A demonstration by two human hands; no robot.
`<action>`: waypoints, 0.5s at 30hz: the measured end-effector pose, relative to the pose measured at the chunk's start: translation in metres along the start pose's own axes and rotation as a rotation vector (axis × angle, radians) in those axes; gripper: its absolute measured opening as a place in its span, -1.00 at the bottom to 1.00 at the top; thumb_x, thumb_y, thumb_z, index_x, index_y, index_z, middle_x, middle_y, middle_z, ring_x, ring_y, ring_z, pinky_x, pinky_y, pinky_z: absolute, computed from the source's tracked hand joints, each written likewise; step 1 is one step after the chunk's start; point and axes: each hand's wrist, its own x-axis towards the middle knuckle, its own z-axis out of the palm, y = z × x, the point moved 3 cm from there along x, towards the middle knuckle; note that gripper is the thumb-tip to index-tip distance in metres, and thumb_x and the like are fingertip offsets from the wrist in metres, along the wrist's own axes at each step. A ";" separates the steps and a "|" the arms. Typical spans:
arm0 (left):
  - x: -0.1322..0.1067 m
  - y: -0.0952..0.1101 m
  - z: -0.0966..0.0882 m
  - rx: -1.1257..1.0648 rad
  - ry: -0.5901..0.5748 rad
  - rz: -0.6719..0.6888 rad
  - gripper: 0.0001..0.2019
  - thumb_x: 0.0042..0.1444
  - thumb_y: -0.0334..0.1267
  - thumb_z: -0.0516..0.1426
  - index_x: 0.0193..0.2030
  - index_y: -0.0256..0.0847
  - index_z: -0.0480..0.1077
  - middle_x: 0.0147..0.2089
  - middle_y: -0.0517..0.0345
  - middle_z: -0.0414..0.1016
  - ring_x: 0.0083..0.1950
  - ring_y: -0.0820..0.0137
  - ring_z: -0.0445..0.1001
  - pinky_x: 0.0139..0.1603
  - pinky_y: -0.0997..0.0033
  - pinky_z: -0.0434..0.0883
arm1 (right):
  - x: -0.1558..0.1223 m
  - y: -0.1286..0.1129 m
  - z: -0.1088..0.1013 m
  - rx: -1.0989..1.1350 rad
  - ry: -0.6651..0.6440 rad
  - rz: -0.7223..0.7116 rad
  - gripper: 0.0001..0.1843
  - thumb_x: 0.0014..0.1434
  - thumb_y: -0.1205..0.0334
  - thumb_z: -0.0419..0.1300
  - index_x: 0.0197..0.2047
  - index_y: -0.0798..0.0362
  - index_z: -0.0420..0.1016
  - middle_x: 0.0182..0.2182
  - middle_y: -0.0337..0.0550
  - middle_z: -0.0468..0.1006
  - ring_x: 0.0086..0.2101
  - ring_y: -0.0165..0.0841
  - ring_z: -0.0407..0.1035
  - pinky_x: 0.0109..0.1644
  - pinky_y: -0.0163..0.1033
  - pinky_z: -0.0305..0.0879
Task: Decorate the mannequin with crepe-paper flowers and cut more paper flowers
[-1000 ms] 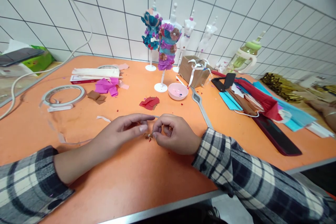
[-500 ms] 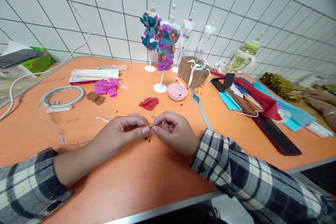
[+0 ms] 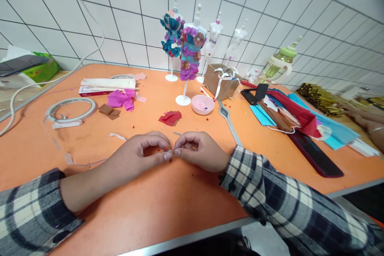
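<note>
My left hand (image 3: 141,150) is closed in a pinch on a tiny piece of red and brown paper (image 3: 169,149). Against it, fingertip to fingertip, my right hand (image 3: 205,151) is pinched shut; whatever lies between its thumb and index finger is too small to make out. Both hands are low over the orange table (image 3: 150,208). Just beyond them lies a stack of cut red paper (image 3: 170,118). A thin grey tip (image 3: 177,133) of something pokes out behind my right hand. Small red scraps are scattered beneath the fingers.
A pink bowl (image 3: 203,105) stands ahead, beside paper-dressed mini mannequins (image 3: 189,56) and a cardboard box (image 3: 220,82). To the left are a tape roll (image 3: 72,110), brown paper (image 3: 109,111) and purple paper (image 3: 121,99). A phone (image 3: 315,150) and coloured paper sheets lie right, near another person's arm.
Both hands have shifted slightly toward me, still pinched together. The small paper piece shows a little more between the fingertips.
</note>
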 end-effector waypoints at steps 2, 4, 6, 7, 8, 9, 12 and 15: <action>-0.001 0.000 0.000 0.008 -0.010 0.005 -0.79 0.16 -0.09 0.21 -0.37 -0.17 0.48 -0.23 0.09 0.58 -0.17 0.29 0.55 -0.07 0.32 0.49 | 0.000 0.001 0.002 0.023 -0.055 0.028 -0.81 0.12 0.11 0.26 -0.31 0.07 0.50 -0.63 -0.42 0.17 -0.57 -0.50 -0.02 -0.49 -0.34 -0.09; -0.001 0.001 0.001 0.013 -0.031 0.005 -0.80 0.18 -0.10 0.19 -0.34 -0.18 0.48 -0.23 0.09 0.57 -0.16 0.28 0.55 -0.06 0.32 0.48 | -0.001 0.000 0.003 -0.003 -0.051 -0.003 -0.84 0.12 0.14 0.25 -0.33 0.06 0.47 -0.62 -0.42 0.18 -0.58 -0.50 -0.01 -0.50 -0.34 -0.07; -0.002 0.002 0.001 0.011 -0.061 -0.005 -0.78 0.20 -0.09 0.17 -0.32 -0.18 0.48 -0.23 0.07 0.56 -0.16 0.26 0.54 -0.07 0.32 0.47 | -0.002 -0.005 0.002 -0.102 0.021 -0.119 -0.91 0.08 0.22 0.26 -0.36 0.06 0.47 -0.58 -0.39 0.25 -0.56 -0.50 0.05 -0.47 -0.35 0.01; -0.002 0.002 0.001 0.009 -0.075 -0.011 -0.78 0.20 -0.08 0.16 -0.32 -0.19 0.47 -0.24 0.07 0.56 -0.16 0.25 0.53 -0.09 0.32 0.47 | -0.002 -0.008 0.002 -0.164 0.065 -0.190 -0.94 0.06 0.27 0.26 -0.38 0.06 0.47 -0.54 -0.36 0.30 -0.54 -0.50 0.10 -0.43 -0.34 0.06; -0.002 0.002 0.002 0.007 -0.085 -0.019 -0.78 0.19 -0.08 0.15 -0.32 -0.19 0.47 -0.24 0.07 0.56 -0.16 0.25 0.53 -0.10 0.33 0.47 | -0.003 -0.010 0.001 -0.221 0.107 -0.254 -0.96 0.05 0.31 0.26 -0.39 0.06 0.47 -0.50 -0.34 0.35 -0.51 -0.49 0.14 -0.38 -0.34 0.11; -0.002 0.002 0.002 0.004 -0.089 -0.027 -0.77 0.19 -0.07 0.15 -0.31 -0.19 0.47 -0.25 0.08 0.56 -0.16 0.25 0.52 -0.12 0.33 0.47 | -0.004 -0.012 0.001 -0.268 0.136 -0.296 -0.97 0.04 0.34 0.26 -0.40 0.06 0.48 -0.47 -0.31 0.39 -0.48 -0.48 0.18 -0.34 -0.34 0.15; -0.001 0.000 0.003 -0.001 -0.084 -0.054 -0.78 0.18 -0.07 0.15 -0.31 -0.18 0.46 -0.26 0.11 0.55 -0.17 0.27 0.51 -0.12 0.34 0.47 | -0.004 -0.012 0.001 -0.332 0.174 -0.318 -0.96 0.04 0.36 0.26 -0.38 0.04 0.49 -0.45 -0.30 0.43 -0.46 -0.46 0.22 -0.30 -0.33 0.19; -0.001 -0.001 0.004 -0.010 -0.073 -0.085 -0.78 0.17 -0.07 0.16 -0.35 -0.17 0.44 -0.28 0.13 0.53 -0.19 0.28 0.51 -0.13 0.34 0.47 | -0.003 -0.011 0.000 -0.337 0.200 -0.320 -0.96 0.05 0.36 0.25 -0.38 0.05 0.49 -0.45 -0.30 0.43 -0.46 -0.46 0.22 -0.29 -0.33 0.20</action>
